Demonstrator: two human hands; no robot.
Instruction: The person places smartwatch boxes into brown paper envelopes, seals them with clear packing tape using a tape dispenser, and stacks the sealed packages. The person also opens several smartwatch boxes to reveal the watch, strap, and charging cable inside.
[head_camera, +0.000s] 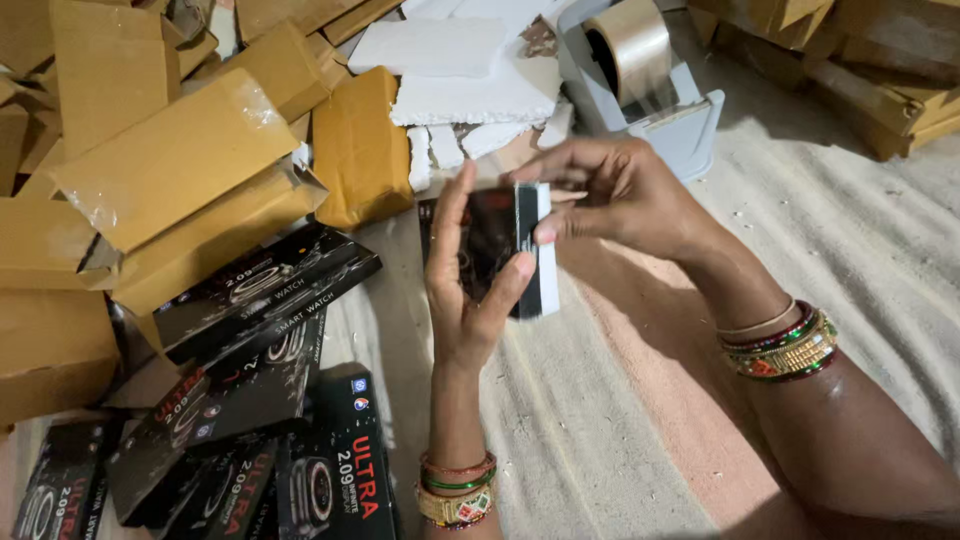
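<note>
Holding a slim black retail box with a white edge (520, 250) upright mid-scene, the left hand (465, 290) wraps its near side while the right hand (620, 195) pinches the far top corner, steadying it. Whether it's sealed, can't tell. More black boxes (260, 290) pile left, brown wrapped cardboard parcels (170, 160) far left, grey tape dispenser (650, 90) far.
</note>
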